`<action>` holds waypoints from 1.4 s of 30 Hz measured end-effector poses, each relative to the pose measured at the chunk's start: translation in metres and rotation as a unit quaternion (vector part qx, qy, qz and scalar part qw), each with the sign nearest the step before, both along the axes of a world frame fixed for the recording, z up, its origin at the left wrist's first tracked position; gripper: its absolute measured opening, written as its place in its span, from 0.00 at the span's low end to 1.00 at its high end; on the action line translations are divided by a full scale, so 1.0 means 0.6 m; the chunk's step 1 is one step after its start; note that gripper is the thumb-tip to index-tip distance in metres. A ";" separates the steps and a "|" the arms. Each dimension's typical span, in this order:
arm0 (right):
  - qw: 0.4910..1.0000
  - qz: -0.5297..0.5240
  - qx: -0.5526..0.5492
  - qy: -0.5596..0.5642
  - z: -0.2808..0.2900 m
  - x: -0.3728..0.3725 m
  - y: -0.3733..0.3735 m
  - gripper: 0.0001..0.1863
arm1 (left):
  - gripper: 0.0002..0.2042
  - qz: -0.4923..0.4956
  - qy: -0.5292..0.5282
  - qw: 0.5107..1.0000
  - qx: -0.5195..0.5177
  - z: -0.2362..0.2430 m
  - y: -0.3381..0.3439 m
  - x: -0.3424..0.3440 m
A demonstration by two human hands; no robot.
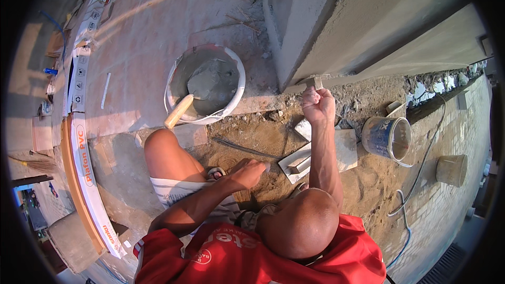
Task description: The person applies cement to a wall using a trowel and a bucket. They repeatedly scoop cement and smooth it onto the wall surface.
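Observation:
My right hand (319, 106) reaches forward and grips a small pale block (314, 82), pressed to the foot of a grey plastered column (307, 47). I cannot tell what the block is made of. Curled closed above my lap, my left hand (248, 174) shows a small pale bit at its fingertips, too small to name. Ahead and to the left stands a white bucket (241, 81) holding wet grey mortar (210, 81). A trowel with a wooden handle (180, 110) rests in it, the handle over the near rim. Beneath my right forearm a plastering float (290, 167) lies on the sand.
A grey flat board (347, 150) lies right of the float. Farther right are a blue-and-white bucket (380, 135), a grey bucket (451, 171) and a hose (425, 160) across paving. Long cartons (87, 163) line the left side. A dark rod (244, 147) crosses the sand.

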State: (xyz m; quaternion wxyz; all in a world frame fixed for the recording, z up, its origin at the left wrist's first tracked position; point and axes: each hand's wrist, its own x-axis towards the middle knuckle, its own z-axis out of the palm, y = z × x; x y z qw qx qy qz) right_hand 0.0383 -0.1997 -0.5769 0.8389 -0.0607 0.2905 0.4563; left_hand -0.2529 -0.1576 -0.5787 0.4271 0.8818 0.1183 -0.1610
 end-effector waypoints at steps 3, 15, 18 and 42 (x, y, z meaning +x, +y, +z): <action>1.000 -0.020 -0.013 -0.018 0.104 -0.006 0.008 0.10 | 0.10 -0.035 0.006 0.999 0.005 0.005 0.004 0.016; 0.894 -0.146 -0.055 -0.421 0.421 -0.088 -0.129 0.17 | 0.10 -0.006 0.010 1.000 0.010 0.001 0.009 0.028; 0.808 -0.108 -0.144 -0.560 0.297 -0.047 -0.155 0.24 | 0.10 -0.003 0.034 0.999 0.016 0.006 0.017 0.026; 0.282 0.013 -0.473 -0.835 0.066 -0.036 -0.076 0.35 | 0.12 -0.024 0.009 1.000 -0.003 -0.026 0.022 0.013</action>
